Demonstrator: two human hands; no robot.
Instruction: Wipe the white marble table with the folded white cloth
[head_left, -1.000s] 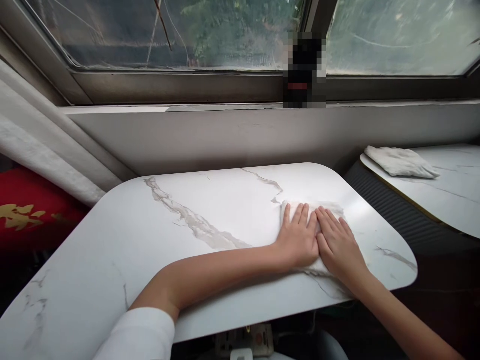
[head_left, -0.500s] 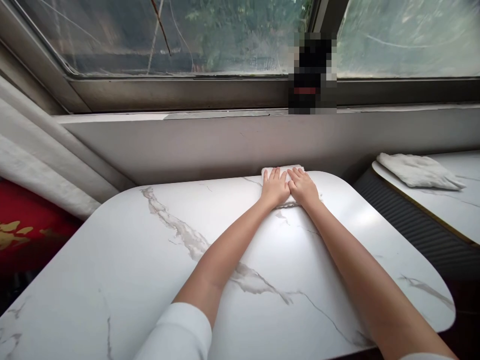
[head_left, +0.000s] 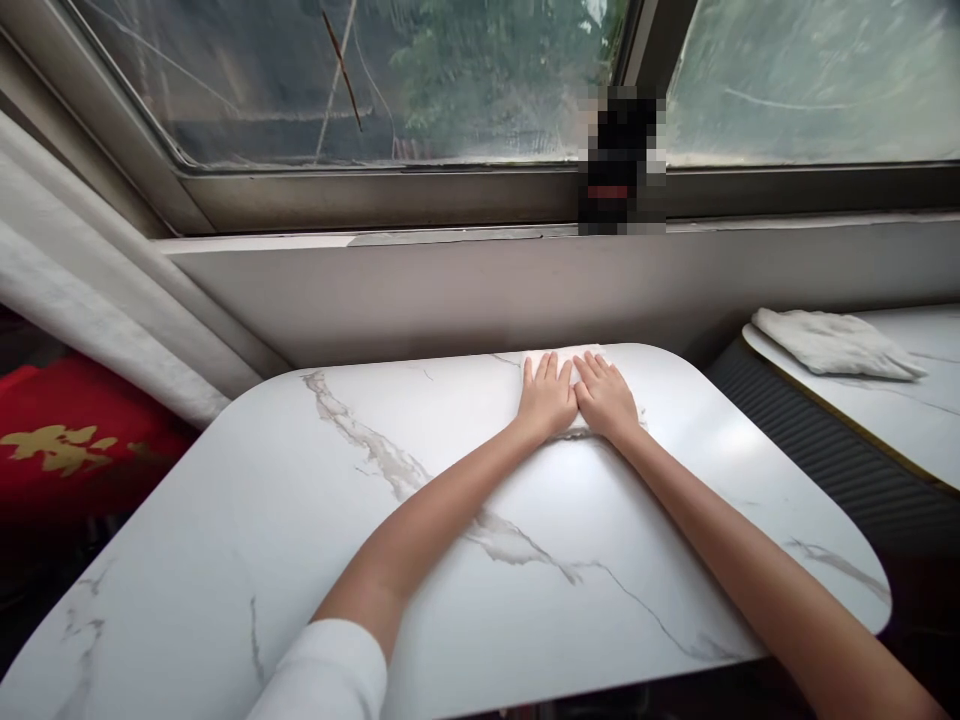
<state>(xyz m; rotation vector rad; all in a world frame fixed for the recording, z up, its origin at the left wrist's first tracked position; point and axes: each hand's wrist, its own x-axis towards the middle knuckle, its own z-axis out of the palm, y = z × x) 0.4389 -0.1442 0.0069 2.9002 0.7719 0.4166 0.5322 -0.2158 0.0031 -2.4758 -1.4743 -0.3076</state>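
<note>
A folded white cloth lies flat near the far edge of a white marble-patterned table. My left hand rests palm down on the cloth's left part, fingers stretched forward and slightly spread. Beside it, my right hand presses flat on the right part, also with fingers extended. The thumbs meet or nearly meet in the middle. Most of the cloth is hidden under both hands; only its far edge, a strip between them and its near edge show.
At the right, a second marble-patterned table carries a crumpled white cloth. A wall with a window above borders the far table edge. On the left hang a pale curtain and a red cloth with gold lettering.
Both hands and the cloth beneath them have slid a little toward me, away from the far edge. The camera view has also shifted slightly.
</note>
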